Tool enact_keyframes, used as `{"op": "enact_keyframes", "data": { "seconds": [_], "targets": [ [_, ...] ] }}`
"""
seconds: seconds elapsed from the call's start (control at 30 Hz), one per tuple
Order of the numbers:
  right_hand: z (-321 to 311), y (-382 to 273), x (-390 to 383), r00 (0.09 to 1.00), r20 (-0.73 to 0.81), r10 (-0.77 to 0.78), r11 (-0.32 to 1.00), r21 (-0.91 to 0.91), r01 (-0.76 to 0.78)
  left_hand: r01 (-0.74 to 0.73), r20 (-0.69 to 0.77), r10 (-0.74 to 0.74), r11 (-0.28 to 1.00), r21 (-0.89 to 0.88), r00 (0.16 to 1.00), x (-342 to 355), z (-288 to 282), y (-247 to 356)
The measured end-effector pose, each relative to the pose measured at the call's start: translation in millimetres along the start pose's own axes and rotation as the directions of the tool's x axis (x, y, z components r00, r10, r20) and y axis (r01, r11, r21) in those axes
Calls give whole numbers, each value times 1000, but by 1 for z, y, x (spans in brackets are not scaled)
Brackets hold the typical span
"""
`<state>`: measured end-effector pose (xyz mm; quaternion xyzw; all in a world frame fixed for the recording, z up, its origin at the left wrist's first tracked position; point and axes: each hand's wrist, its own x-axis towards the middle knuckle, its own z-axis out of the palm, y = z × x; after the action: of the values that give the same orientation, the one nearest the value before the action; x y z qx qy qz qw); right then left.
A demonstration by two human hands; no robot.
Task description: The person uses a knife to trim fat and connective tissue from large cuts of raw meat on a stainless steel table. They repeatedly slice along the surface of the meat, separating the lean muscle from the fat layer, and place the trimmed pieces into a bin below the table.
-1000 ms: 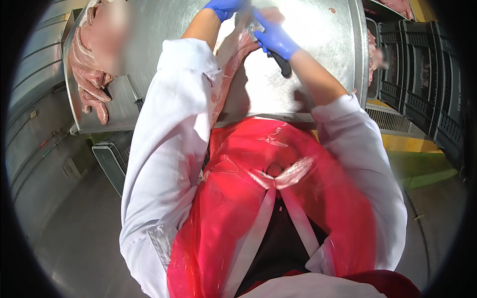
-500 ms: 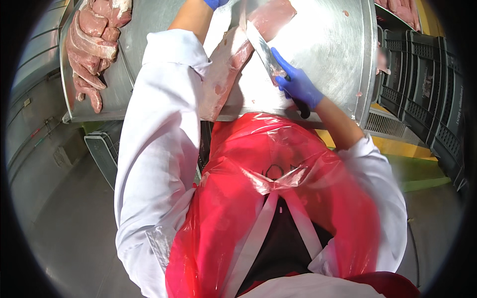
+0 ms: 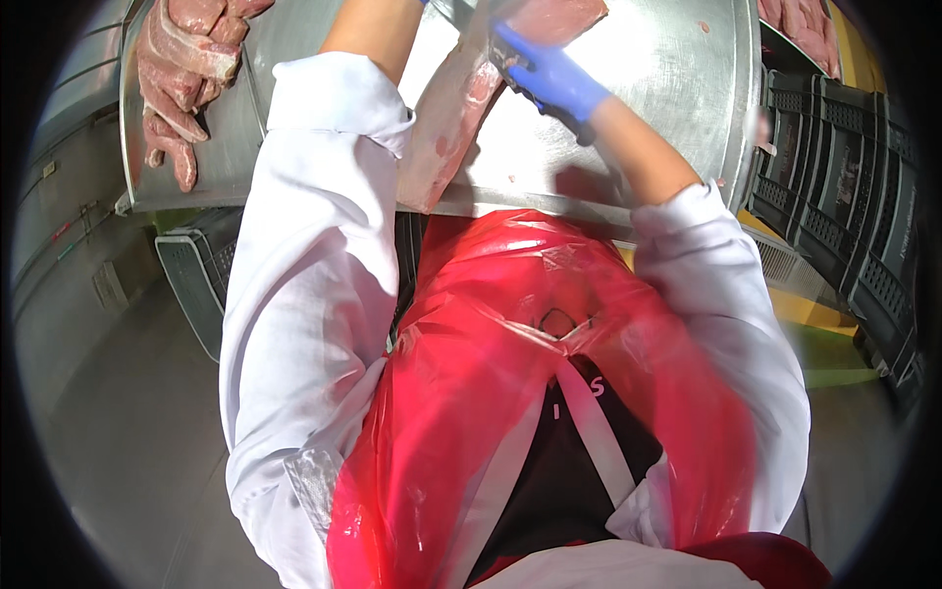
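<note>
My right hand (image 3: 559,80), in a blue glove, is closed around the black handle of a knife (image 3: 453,14). Its blade points up and left over a long piece of raw pink meat (image 3: 444,133) and runs to the top edge. This meat reaches from the near table edge toward the far side, with a pinker part (image 3: 554,18) lying to the upper right. My left forearm (image 3: 375,37) stretches to the top edge left of the meat. Only a sliver of that hand's blue glove shows, so its fingers are hidden.
Several raw meat pieces (image 3: 186,69) lie piled at the left of the metal table (image 3: 677,108). Dark plastic crates (image 3: 824,187) stand to the right, below a tray of meat (image 3: 800,25). Another grey crate (image 3: 191,280) sits under the table's left side.
My right hand and the knife have moved up and left, farther over the meat. The blade now lies flatter toward the left. My left hand has slipped almost out of view.
</note>
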<state>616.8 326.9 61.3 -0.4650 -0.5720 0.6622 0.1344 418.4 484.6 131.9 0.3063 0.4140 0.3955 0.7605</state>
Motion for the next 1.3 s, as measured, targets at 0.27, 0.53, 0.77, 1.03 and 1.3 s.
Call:
{"op": "enact_keyframes", "data": {
  "seconds": [0.27, 0.53, 0.77, 1.03, 1.3],
  "targets": [
    [22, 26, -38, 993, 107, -55, 948, -306, 86, -81, 12, 88, 958, -274, 996, -49, -25, 30],
    [27, 73, -43, 825, 159, -543, 692, -472, 546, -152, 13, 166, 925, -348, 986, -112, -44, 71],
    [35, -2, -40, 946, 325, 4, 896, -422, 141, -335, -10, 356, 869, -364, 934, -167, -45, 85],
    [68, -19, -9, 926, 378, 8, 918, -370, 143, -415, -4, 456, 806, -423, 890, -222, -3, 99],
    [100, -15, -5, 909, 416, 6, 860, -466, 208, -373, 95, 474, 787, -491, 876, -283, 8, 115]
  ]
}}
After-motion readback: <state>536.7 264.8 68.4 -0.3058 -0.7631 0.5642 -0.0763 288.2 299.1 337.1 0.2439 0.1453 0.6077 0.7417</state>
